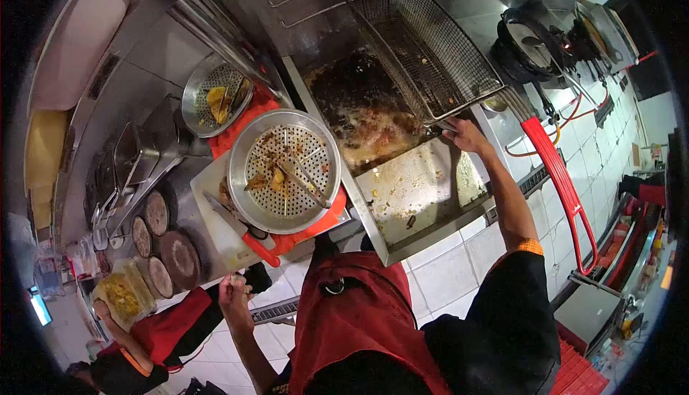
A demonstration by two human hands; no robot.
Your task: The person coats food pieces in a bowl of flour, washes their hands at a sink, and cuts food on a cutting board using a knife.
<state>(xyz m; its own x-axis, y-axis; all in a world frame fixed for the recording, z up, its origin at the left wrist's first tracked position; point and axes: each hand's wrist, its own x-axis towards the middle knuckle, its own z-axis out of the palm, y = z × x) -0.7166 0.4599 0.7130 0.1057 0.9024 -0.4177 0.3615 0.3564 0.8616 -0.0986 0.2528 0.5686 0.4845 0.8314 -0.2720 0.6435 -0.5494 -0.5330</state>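
My right hand (466, 137) is closed around a short visible piece of metal handle (439, 128) at the near right edge of the oil in the fryer (423, 208). The far end of that utensil is hidden. Bubbling oil (377, 133) with food frying in it lies just left of the hand. Down at the left, my left hand (235, 298) is curled below the cutting board's edge; what it holds, if anything, I cannot make out. Nearest to it is a red-handled knife (260, 249) beside a perforated metal colander (247, 208) holding tongs (305, 183) and a few fried pieces.
An empty wire fryer basket (430, 50) with a red handle (560, 180) rests over the fryer's right side. A second colander (197, 108) stands farther back. Round dark discs (179, 259) lie at left. A co-worker's hand (102, 311) touches a food container (129, 294). Pans (527, 43) sit at right.
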